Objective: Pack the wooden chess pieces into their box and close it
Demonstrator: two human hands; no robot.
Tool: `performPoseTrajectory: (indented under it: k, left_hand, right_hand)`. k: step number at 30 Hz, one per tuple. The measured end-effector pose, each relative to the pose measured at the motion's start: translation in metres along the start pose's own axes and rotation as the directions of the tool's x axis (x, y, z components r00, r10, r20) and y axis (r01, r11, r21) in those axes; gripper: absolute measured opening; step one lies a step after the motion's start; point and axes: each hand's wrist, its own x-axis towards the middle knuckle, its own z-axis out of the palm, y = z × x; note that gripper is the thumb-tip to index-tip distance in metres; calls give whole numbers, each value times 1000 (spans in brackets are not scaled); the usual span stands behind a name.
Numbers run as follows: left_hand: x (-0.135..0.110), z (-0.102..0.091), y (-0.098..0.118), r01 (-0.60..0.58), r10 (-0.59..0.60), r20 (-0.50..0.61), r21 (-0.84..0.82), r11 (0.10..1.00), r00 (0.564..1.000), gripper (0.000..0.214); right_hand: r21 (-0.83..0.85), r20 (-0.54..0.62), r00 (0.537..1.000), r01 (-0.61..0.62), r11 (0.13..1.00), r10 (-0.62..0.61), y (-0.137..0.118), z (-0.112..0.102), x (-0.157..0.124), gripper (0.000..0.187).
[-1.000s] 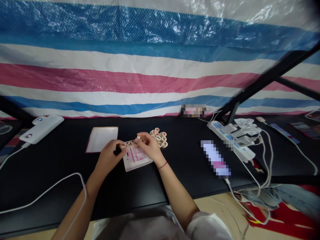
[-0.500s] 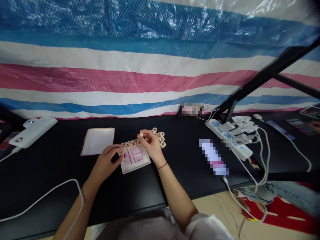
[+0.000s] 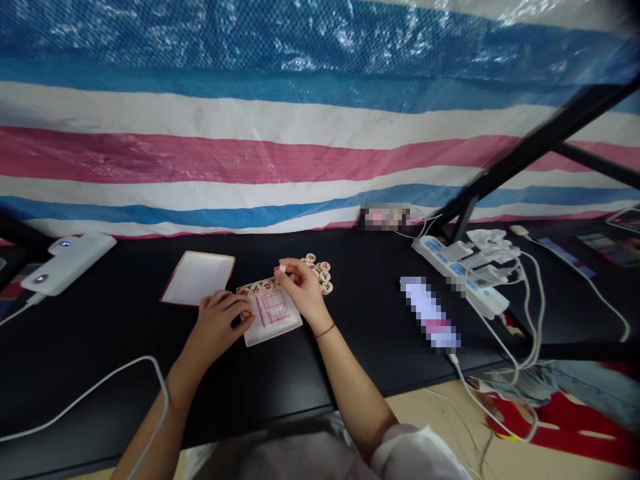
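A shallow white box (image 3: 275,333) with pink lines drawn on its bottom lies before me. Along its far side runs a row of round Chinese chess pieces (image 3: 257,289) with red characters. My left hand (image 3: 217,327) is at the box's left side, thumb and fingers closed on a chess piece (image 3: 247,313). Above the far right corner, my right hand (image 3: 304,290) pinches another chess piece (image 3: 283,269), seen edge-on. Several loose pieces (image 3: 325,275) cluster on the table just beyond the right hand, which partly hides them and the row's right end.
An open box lid (image 3: 200,279) lies left of the box on the black table (image 3: 370,300). A white power bank (image 3: 75,263) sits far left. A phone (image 3: 427,310) and a power strip (image 3: 450,270) with cables are at right. A white cable (image 3: 120,363) crosses my left forearm.
My left hand has shifted slightly right and toward me, uncovering the leftmost piece in the row. The lid sits slightly turned and farther away. My right hand stays nearly still.
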Motion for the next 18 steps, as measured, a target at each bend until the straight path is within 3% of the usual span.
performPoseTrajectory:
  k: [8, 18]
  left_hand:
    - [1, 2, 4, 62, -63, 17, 57, 996, 998, 7]
    - [-1, 5, 0, 46, -47, 15, 59, 997, 999, 8]
  right_hand:
    - [-6, 22, 1000, -6, 1000, 6, 2, 2, -2, 34]
    - [0, 46, 999, -10, 1000, 10, 3, 3, -2, 35]
